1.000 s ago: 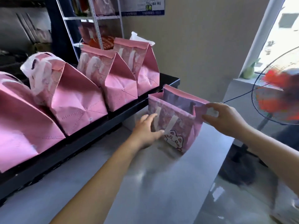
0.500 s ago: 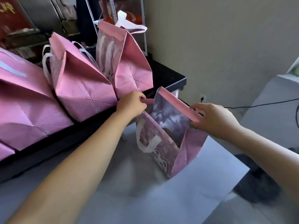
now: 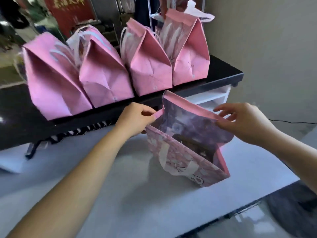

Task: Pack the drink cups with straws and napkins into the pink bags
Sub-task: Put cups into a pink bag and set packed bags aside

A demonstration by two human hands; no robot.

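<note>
Left grip (image 3: 135, 119) and right grip (image 3: 243, 122) are each pinching an opposite end of the pink bag (image 3: 171, 152) rim, and I am holding its long mouth stretched directly between them, opening upward.

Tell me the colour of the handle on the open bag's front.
White; the handle loops across the bag's pink printed front, clearest in the head view.

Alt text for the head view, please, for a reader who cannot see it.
Two hands hold open a pink bag standing on a grey counter, the left hand and the right hand each pinching its rim. Four closed pink bags stand on a black shelf behind.
</note>
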